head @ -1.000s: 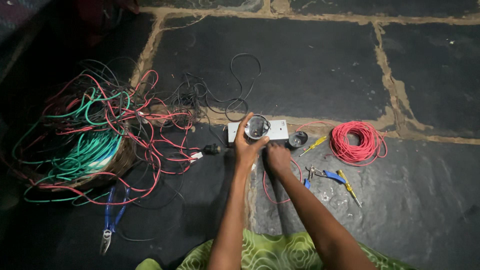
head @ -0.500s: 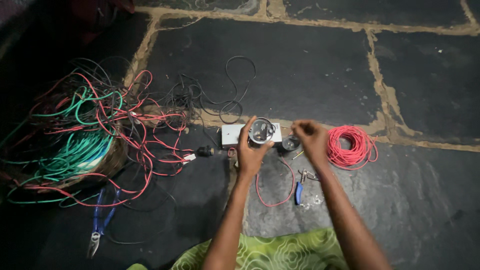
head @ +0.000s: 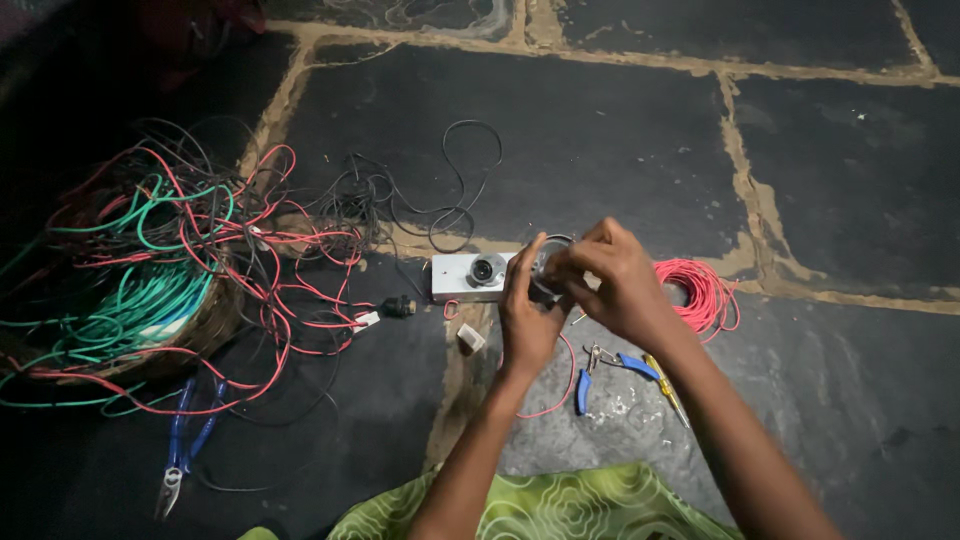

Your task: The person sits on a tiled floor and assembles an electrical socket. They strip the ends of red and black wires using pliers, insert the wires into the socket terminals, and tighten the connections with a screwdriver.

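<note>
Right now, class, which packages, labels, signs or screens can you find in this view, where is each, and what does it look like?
None: no package, label, sign or screen shows.
Nearest in kind: a white rectangular switch box on the stone floor, beside the left hand and right hand.

Round part point(head: 548, 262), perhaps hand-hidden.

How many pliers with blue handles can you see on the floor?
2. One pair of pliers lies at the lower left, below the tangled wire pile. The other pair lies under the right hand, beside a yellow screwdriver. More could be hidden under the wires.
</note>
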